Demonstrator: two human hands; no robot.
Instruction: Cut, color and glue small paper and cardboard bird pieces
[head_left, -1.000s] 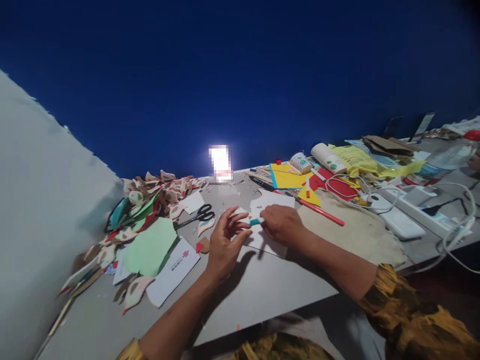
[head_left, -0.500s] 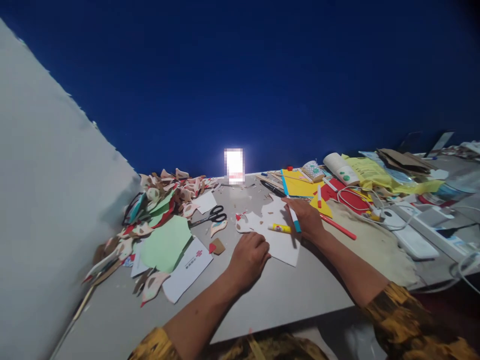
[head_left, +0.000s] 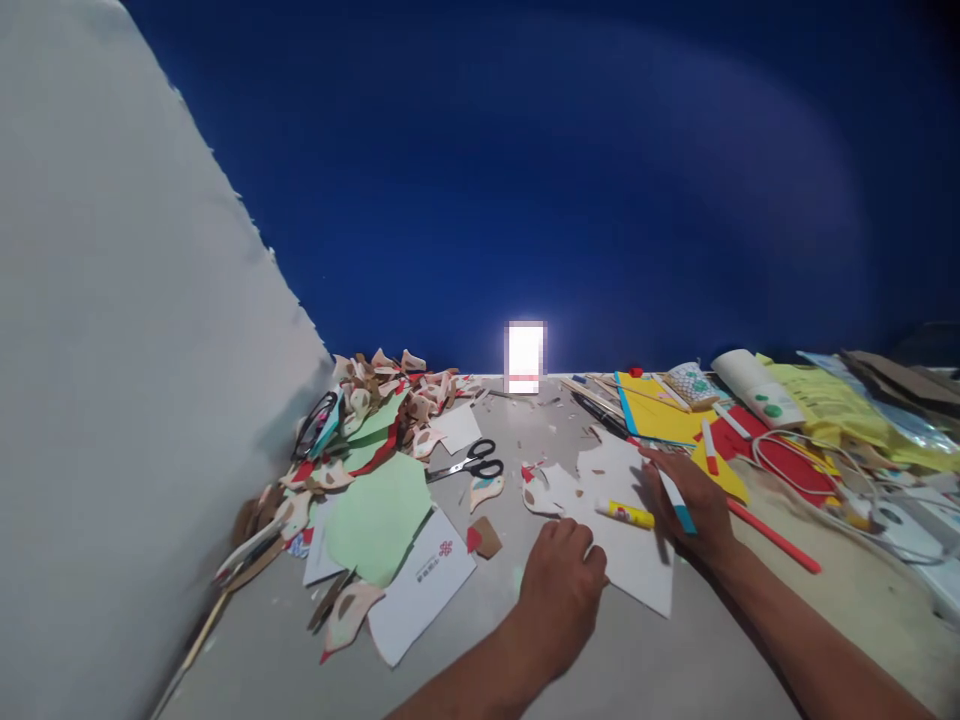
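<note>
My right hand (head_left: 694, 505) is closed round a white marker with a blue end (head_left: 673, 498), at the right edge of a white sheet of paper (head_left: 637, 565). Curled at the sheet's left side is my left hand (head_left: 562, 585); its fingertips are hidden, so anything in them cannot be made out. A yellow glue stick (head_left: 628, 514) lies on the sheet between the hands. Beyond my left hand is a white paper cutout with red bits (head_left: 541, 493). Black-handled scissors (head_left: 480, 459) lie to the left, with a small bird cutout (head_left: 487, 491) just below them.
Bird cutouts (head_left: 420, 400) are heaped at the left, behind green paper (head_left: 379, 515) and a printed white sheet (head_left: 427, 590). On the right lie yellow paper (head_left: 664, 410), a red marker (head_left: 776, 537), white cables (head_left: 780, 475) and a paper roll (head_left: 750, 385). A blue wall (head_left: 525, 180) stands behind.
The view has turned, so the whole scene sits further right and lower. Both hands keep nearly the same places beside the sheet, and the marker is still in my right hand.
</note>
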